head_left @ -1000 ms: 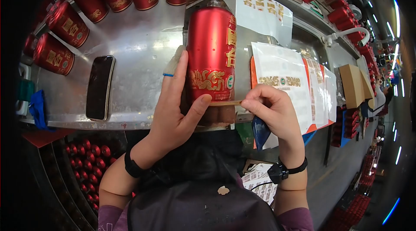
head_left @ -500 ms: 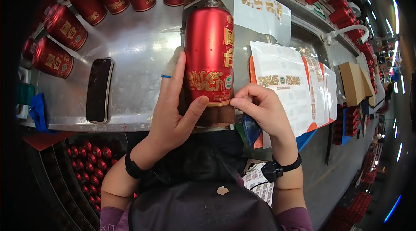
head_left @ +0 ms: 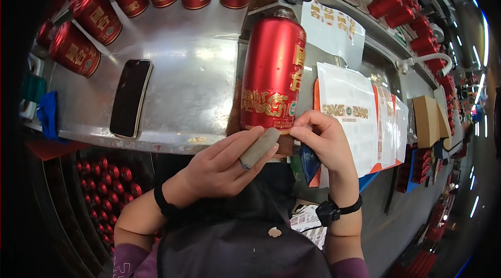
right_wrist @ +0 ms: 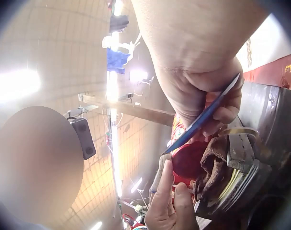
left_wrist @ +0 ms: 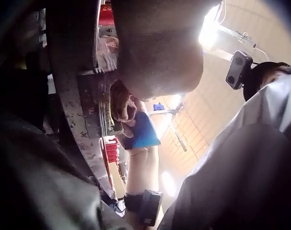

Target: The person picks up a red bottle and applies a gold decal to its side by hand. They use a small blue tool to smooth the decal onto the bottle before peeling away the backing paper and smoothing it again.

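A red bottle [head_left: 271,64] with gold lettering and a gold dragon band lies on its side, its base toward me. My left hand [head_left: 219,166] touches the near edge of the base with extended fingers, one of them covered by a grey cloth finger sleeve [head_left: 259,148]. At the base's right side, my right hand [head_left: 329,142] pinches a thin gold strip [right_wrist: 241,130], seen curving out by the fingers in the right wrist view. The same hand keeps a flat blue scraper [head_left: 310,163] in its curled fingers. The left wrist view shows little of the bottle.
A phone [head_left: 130,98] lies left on the metal table [head_left: 182,69], with several red bottles [head_left: 75,51] behind it. Label sheets [head_left: 347,111] are at the right. A brown cloth [right_wrist: 213,165] is under the bottle's base. Bottles [head_left: 107,184] fill the space below, left.
My left hand has left the bottle's left side and come down to its base, the sleeved finger foremost. The right hand has brought the strip in against the base. The head view has shifted.
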`<state>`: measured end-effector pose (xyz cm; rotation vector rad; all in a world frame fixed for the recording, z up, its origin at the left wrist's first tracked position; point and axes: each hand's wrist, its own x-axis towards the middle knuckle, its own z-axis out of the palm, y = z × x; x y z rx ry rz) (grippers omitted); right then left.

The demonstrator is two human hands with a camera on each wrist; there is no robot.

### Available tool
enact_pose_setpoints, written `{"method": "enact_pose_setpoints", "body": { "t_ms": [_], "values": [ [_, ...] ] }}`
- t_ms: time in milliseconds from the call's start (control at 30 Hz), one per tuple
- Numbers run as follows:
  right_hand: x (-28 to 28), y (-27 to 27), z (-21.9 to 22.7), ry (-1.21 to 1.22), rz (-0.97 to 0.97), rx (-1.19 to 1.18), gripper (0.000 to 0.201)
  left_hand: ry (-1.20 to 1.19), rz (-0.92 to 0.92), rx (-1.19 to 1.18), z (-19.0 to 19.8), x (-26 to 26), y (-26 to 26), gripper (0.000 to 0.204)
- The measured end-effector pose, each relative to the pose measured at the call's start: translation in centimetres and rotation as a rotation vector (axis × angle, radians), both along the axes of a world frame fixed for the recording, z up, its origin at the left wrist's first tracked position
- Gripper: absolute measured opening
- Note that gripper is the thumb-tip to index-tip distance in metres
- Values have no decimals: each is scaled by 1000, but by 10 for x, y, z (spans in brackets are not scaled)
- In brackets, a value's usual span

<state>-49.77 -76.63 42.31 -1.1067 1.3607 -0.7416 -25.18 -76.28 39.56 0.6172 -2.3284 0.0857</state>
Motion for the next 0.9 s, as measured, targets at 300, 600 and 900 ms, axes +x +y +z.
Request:
{"method": "enact_pose_setpoints", "body": {
  "t_ms": [300,600,900],
  "values": [
    [-2,-1,0,4,12,-26,11,220,72,294,-13,14,13,45],
    [-2,-2,2,27,28,-26,12,279,-13,277,-9,17,10,40],
    [-5,-3,2,91,42,-38,13,222,45,231,-15,19,7,42]
  ]
}}
